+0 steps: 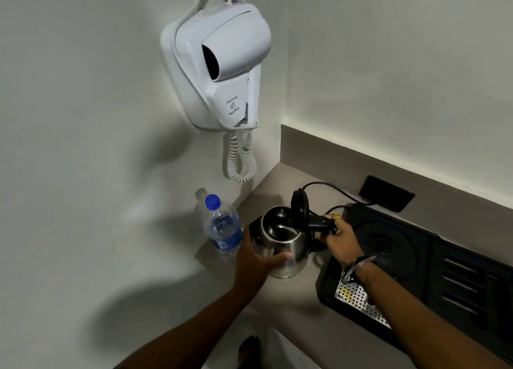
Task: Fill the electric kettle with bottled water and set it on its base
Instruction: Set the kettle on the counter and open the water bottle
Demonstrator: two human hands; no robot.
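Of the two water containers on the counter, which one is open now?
The steel kettle: its black lid stands flipped up. The plastic bottle beside it keeps its blue cap on.

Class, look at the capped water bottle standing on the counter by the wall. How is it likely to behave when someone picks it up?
The water bottle looks like thin clear plastic, so it would probably flex under a firm squeeze. It seems largely full, so likely heavy for its size. Tall and narrow, it may tip if nudged near its blue cap; with the cap on, a tip probably would not spill.
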